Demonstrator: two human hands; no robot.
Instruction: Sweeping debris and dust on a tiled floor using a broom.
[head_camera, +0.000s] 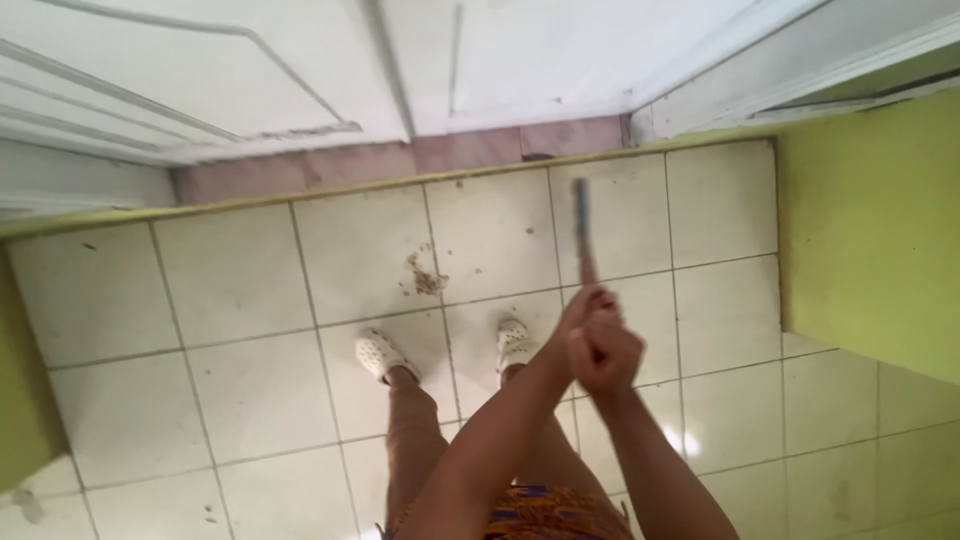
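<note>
Both hands meet in front of the body above the tiled floor (240, 280): the right hand (606, 357) is curled into a fist around the lower end of a thin stick-like handle (582, 232), and the left hand (583, 305) is wrapped on the same handle just above it, fingers pressed together around it. The handle is slim, straight and motion-blurred, dark bluish along its upper stretch and reddish near the hands; it rises nearly upright in the picture from the two fists toward the doorway, and its far end cannot be made out. Below the hands stand two feet in white perforated clogs (381, 354). Just ahead of the clogs lies a small pile of brownish debris (425, 277) on the cream tiles. Further out are a white panelled door (200, 80), a pinkish threshold (380, 165) and green walls (870, 240).
</note>
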